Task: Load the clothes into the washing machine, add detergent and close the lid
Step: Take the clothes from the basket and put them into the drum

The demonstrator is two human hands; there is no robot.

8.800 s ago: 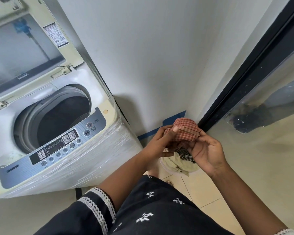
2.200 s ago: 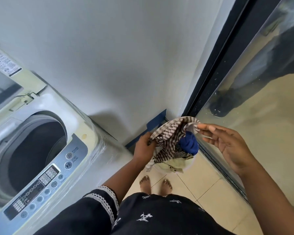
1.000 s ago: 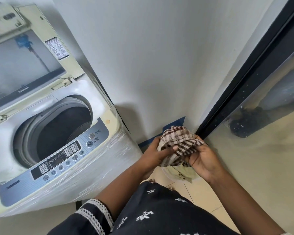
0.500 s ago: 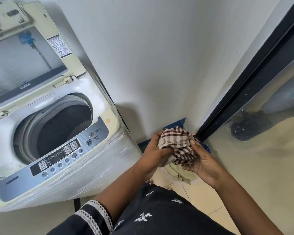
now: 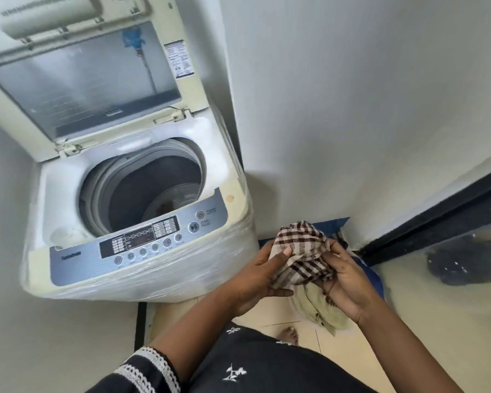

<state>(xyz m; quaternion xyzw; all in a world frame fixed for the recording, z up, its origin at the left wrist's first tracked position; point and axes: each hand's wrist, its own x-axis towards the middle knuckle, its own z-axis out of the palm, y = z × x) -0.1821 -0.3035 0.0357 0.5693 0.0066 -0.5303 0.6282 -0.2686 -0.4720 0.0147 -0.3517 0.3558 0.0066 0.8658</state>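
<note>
Both hands' fingers (image 5: pixel 284 252) around checked cloth (image 5: pixel 302 255)

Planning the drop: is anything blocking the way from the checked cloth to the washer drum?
Nothing visible. Both hands, left hand and right hand, hold the checked cloth right of the washer; the lid is up and the drum is open.

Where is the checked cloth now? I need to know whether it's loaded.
Not loaded: both hands hold the checked cloth right of the washing machine, above a beige garment.
</note>
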